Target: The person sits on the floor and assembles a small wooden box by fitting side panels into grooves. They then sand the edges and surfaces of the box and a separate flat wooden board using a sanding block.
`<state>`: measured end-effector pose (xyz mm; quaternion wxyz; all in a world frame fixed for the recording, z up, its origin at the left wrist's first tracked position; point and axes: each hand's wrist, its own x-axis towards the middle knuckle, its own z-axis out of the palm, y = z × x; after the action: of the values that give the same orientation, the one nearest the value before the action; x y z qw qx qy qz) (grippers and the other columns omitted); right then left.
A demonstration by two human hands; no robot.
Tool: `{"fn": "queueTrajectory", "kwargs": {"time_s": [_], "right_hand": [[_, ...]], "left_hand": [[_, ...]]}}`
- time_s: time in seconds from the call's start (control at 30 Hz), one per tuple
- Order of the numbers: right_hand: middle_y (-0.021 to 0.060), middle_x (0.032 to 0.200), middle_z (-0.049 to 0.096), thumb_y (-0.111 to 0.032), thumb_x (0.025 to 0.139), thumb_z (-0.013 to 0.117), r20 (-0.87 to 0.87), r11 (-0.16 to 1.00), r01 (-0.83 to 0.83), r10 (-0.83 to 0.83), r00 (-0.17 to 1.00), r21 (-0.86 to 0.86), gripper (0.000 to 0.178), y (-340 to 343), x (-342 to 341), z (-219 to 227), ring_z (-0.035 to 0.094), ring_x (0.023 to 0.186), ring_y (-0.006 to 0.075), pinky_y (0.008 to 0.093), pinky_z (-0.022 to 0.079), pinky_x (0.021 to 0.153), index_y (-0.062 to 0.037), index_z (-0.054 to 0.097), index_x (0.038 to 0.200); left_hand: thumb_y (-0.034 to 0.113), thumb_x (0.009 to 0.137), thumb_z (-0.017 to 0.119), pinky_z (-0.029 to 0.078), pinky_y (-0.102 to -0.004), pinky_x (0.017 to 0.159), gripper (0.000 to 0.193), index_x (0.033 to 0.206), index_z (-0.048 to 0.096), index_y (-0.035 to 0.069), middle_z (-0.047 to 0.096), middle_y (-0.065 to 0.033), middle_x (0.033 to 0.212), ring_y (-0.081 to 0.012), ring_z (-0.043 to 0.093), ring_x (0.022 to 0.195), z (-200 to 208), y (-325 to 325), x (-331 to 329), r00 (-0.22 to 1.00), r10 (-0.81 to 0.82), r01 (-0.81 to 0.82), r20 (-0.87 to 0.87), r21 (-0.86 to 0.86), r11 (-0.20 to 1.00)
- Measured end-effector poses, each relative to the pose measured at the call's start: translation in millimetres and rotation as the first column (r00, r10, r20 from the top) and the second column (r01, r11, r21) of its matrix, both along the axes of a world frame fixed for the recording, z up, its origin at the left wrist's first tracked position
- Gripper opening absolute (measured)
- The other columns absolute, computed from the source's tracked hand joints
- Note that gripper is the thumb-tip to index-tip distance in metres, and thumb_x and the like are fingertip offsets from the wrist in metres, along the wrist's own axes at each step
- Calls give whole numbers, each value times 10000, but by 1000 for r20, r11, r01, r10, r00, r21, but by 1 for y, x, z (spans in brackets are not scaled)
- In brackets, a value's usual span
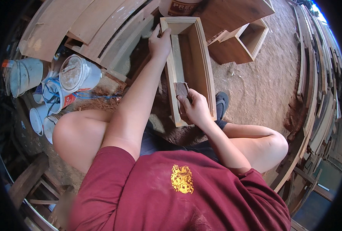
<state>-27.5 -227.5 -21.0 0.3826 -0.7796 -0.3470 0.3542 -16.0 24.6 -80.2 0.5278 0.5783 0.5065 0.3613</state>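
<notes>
A long, narrow wooden drawer box [204, 69] lies tilted in front of me, its open side facing up. My left hand [160, 44] is closed around the far end of its left wall, thumb over the rim. In my right hand [197, 107] is a folded piece of brown sandpaper [182, 89], pinched between thumb and fingers. The sandpaper rests at the near part of the left wall. Some of the right fingers are hidden behind the paper and thumb.
More wooden drawer boxes [232, 50] stand at the far right. White plastic buckets [78, 73] cluster at the left, below stacked boards [59, 23]. Long timber strips [311, 77] line the right side. Bare sandy ground [263, 92] lies beside my sandalled foot [221, 104].
</notes>
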Motion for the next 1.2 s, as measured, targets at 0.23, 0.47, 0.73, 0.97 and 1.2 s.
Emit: {"fn": "queueTrajectory", "kwargs": {"time_s": [0.23, 0.47, 0.73, 0.97, 1.2], "right_hand": [[262, 777, 658, -208, 966, 670, 120, 999, -16, 12, 993, 34, 257, 2, -3, 9, 670, 768, 444, 468, 505, 686, 43, 627, 928], [267, 754, 636, -199, 956, 672, 50, 998, 4, -1, 999, -57, 259, -5, -5, 11, 658, 764, 457, 482, 499, 682, 44, 614, 891], [281, 776, 644, -219, 951, 685, 62, 999, 36, -36, 997, 2, 272, 1, -3, -5, 650, 783, 478, 492, 501, 675, 42, 618, 907], [297, 782, 614, -200, 943, 686, 19, 993, 93, -94, 995, 67, 278, 20, 4, -11, 617, 796, 501, 497, 481, 674, 47, 585, 866], [278, 773, 625, -183, 941, 689, 66, 997, 58, -61, 996, 52, 272, 5, -5, -4, 639, 783, 473, 491, 486, 684, 53, 586, 854]], "left_hand": [[347, 880, 730, 504, -374, 990, 626, 1415, 600, 51, 726, -181, 1215, -280, 694, 1128, -1, 4, 1, 999, 10, -10, 31, 4, 1000], [333, 877, 730, 513, -371, 956, 623, 1411, 600, 40, 734, -179, 1186, -255, 705, 1066, 10, -5, -1, 1000, 26, -27, 6, 48, 998], [328, 879, 731, 517, -372, 948, 606, 1412, 609, 67, 739, -163, 1183, -248, 708, 1052, 7, -6, -1, 999, 32, -31, -26, 39, 999], [352, 883, 729, 485, -379, 1021, 631, 1427, 594, 62, 708, -194, 1252, -279, 673, 1169, 5, -2, 1, 1000, 14, -14, 13, -5, 1000], [377, 875, 732, 485, -373, 1019, 658, 1436, 587, 65, 703, -202, 1266, -287, 678, 1162, 1, -2, -2, 999, 17, -18, 44, 20, 1000]]}}
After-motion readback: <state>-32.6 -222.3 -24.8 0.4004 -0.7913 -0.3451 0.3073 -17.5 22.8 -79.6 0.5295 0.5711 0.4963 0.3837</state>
